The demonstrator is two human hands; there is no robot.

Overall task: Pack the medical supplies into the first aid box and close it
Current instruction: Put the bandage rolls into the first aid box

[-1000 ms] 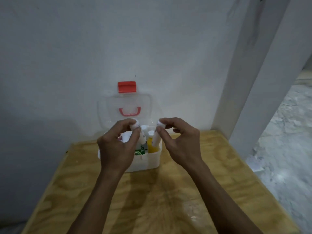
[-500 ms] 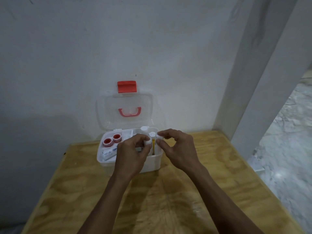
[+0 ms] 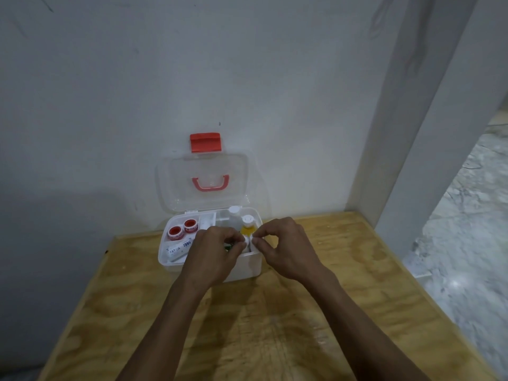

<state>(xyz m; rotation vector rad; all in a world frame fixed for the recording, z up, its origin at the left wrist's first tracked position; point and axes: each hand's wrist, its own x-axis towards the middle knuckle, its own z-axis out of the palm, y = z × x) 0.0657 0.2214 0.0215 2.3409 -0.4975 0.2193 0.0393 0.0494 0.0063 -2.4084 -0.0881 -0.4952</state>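
against a bare pale wall, on a plywood table (image 3: 275,339), a white first aid box (image 3: 247,266) stands with its clear lid (image 3: 203,185) tipped back, the red latch (image 3: 205,142) at the top and the red handle (image 3: 210,183) showing through it. both hands have come down over the last second: the two small white bottles, held up above the box a second ago, are now sunk into its right compartment, only their white caps (image 3: 247,240) visible between the fingertips. the left hand (image 3: 211,257) is narrowed to a pinch on one cap, and the right hand (image 3: 286,248) pinches the other just beside it; the bottles' bodies are hidden by the hands and the box wall. behind them in the same compartment stand a yellow bottle (image 3: 246,229) with a white cap and, farther back, another white-capped bottle (image 3: 234,213). in the left compartment lie two red rolls of tape (image 3: 182,229) and a white packet (image 3: 177,250) with blue print. with nothing seen loose on the table, the packing looks all but finished; what remains, it seems, is to release the caps, draw the hands clear and swing the lid forward until the latch catches on the near wall.
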